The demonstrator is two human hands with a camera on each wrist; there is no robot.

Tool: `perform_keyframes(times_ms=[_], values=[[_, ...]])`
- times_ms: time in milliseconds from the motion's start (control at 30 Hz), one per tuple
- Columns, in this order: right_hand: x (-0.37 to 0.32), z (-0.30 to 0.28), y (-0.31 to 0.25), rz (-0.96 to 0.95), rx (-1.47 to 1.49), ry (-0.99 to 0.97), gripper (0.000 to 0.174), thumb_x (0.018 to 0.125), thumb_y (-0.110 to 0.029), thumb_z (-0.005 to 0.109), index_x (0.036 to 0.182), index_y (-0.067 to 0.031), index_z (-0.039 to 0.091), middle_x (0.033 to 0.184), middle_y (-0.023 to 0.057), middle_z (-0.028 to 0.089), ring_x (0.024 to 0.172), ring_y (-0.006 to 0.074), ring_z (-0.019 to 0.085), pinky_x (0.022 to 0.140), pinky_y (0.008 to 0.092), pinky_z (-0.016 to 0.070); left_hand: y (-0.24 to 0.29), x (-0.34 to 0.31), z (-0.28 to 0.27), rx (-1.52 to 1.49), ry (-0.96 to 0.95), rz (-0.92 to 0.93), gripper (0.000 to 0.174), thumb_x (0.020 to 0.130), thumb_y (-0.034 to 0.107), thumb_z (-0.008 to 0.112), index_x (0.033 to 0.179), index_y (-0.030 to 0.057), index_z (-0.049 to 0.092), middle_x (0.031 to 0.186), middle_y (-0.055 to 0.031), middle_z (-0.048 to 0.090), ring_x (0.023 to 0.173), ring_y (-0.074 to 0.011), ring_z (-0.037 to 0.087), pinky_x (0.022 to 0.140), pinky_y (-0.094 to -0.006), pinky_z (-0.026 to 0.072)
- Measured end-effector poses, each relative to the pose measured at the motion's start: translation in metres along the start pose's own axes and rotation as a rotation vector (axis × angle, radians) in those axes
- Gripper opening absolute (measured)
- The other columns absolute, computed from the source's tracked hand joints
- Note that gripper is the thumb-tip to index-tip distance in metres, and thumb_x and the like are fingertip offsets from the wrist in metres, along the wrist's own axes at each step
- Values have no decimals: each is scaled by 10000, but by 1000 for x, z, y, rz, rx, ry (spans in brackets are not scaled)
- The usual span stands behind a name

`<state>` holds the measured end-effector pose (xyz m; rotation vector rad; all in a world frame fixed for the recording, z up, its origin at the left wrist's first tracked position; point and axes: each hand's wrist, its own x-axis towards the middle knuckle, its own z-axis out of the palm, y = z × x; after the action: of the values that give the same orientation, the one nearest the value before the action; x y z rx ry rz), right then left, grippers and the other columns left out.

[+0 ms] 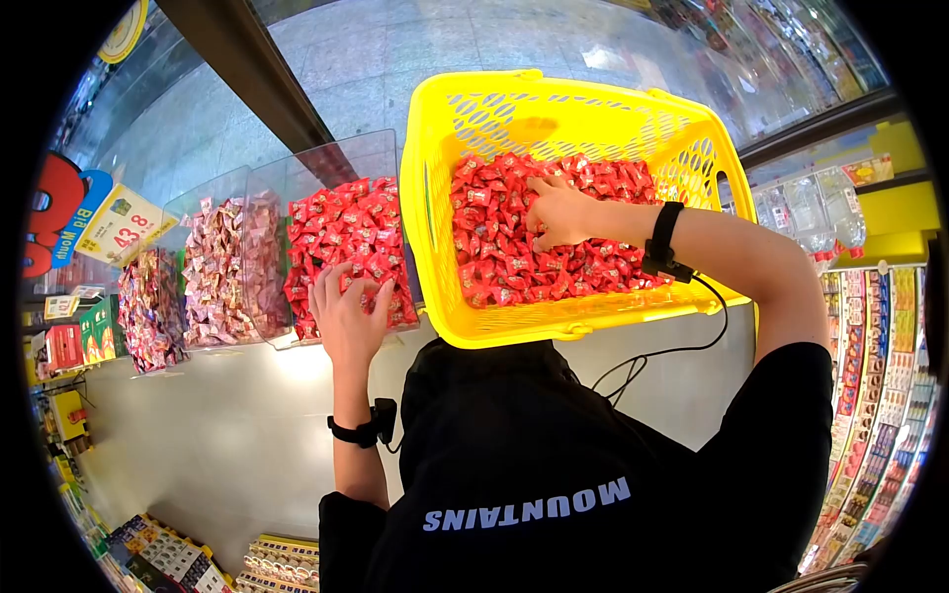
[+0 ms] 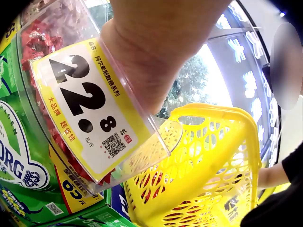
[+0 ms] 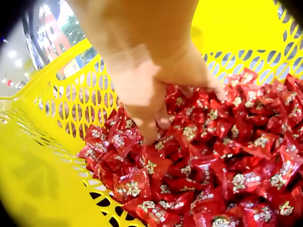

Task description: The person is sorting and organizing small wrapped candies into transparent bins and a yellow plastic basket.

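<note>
A yellow shopping basket (image 1: 432, 138) holds a heap of red-wrapped candies (image 1: 514, 267). My right hand (image 1: 559, 212) reaches down into it. In the right wrist view the fingertips (image 3: 149, 137) touch the candies, with the thumb held apart from the fingers. To the left of the basket, a clear bin (image 1: 371, 148) contains more red-wrapped candies (image 1: 341, 232). Over its near edge is my left hand (image 1: 348, 321), fingers spread and loosely bent at the candies. In the left wrist view its fingers are hidden behind the wrist and a 22.8 price card (image 2: 75, 101).
Further left stand bins of pink-wrapped candies (image 1: 213, 287) and mixed candies (image 1: 148, 311), with a 43.8 price sign (image 1: 127, 227) behind. A black cable (image 1: 672, 348) hangs from the right wrist. Stocked shelves (image 1: 870, 395) line the right side. Green boxes (image 2: 90, 213) lie under the bin.
</note>
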<state>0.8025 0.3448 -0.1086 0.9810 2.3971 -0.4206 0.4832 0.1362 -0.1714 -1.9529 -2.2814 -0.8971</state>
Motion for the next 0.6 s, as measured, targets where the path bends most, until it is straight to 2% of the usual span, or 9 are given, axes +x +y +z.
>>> perform_keyframes(times_ms=[100,200,300,367,467,567,600], values=[[6,-8,7,-115,38,-37,324,810,-384,855,1030,-151,812,1563,290,435,1482,492,350,1156,588,414,2,-1,2,-9,27,11,210,864,308,836,896,113,766,1302,-108,654,1332,-366,533,1187,-576,335],[2,-37,13,-266,79,-13,290,829,-366,844,1004,-138,811,1524,282,491,1439,466,436,1142,536,436,6,6,-5,-131,69,43,184,866,253,836,953,109,764,1303,-109,648,1323,-365,537,1182,-567,339],[-31,-85,-2,-321,287,93,276,868,-357,826,997,-115,801,1512,262,516,1375,430,524,1130,486,450,28,30,-38,-199,134,131,226,860,182,832,1059,107,759,1331,-105,633,1333,-377,533,1177,-570,350],[-61,-107,-18,-374,336,334,258,885,-333,830,996,-104,791,1484,214,559,1323,391,580,1112,464,468,49,51,-66,-211,178,237,279,826,207,850,1074,115,760,1352,-100,630,1347,-387,525,1190,-581,343],[-92,-117,-42,-467,412,592,246,874,-295,854,987,-91,775,1437,177,603,1295,361,607,1086,440,489,93,77,-101,-344,146,402,382,763,295,900,1074,119,764,1363,-95,628,1357,-391,520,1204,-603,320],[-120,-112,-69,-486,551,654,234,853,-257,875,977,-91,767,1402,145,630,1282,334,625,1060,418,507,129,87,-104,-333,56,589,505,708,379,921,1084,83,758,1392,-124,625,1396,-409,494,1215,-605,306],[-127,-105,-74,-495,544,701,237,851,-250,880,971,-86,758,1393,144,629,1279,328,626,1034,418,523,138,87,-101,-355,14,594,465,706,368,925,1050,97,767,1385,-110,628,1396,-395,494,1215,-646,287]])
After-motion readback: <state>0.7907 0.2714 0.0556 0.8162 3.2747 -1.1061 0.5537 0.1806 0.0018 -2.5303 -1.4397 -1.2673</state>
